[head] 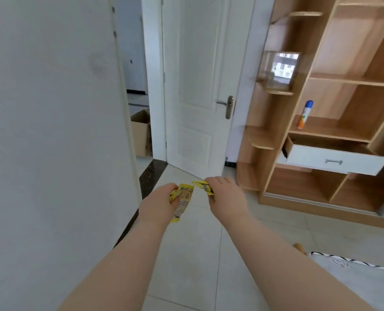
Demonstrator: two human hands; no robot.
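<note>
Hanging lengthwise, left hand's wrapper points down; right hand's scrap seemingly sideways.

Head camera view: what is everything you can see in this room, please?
yellow packets: two, yellow, one in each hand
door: one, white, centre, open
door handle: one, metal, on door
cardboard box: one, brown, through doorway
shelf unit: one, wood, right
drawer: one, white-fronted, pulled open
spray can: one, blue-capped, shelf above drawer
glass box: one, clear, corner shelf
left hand: grips one packet
right hand: grips the other
</note>
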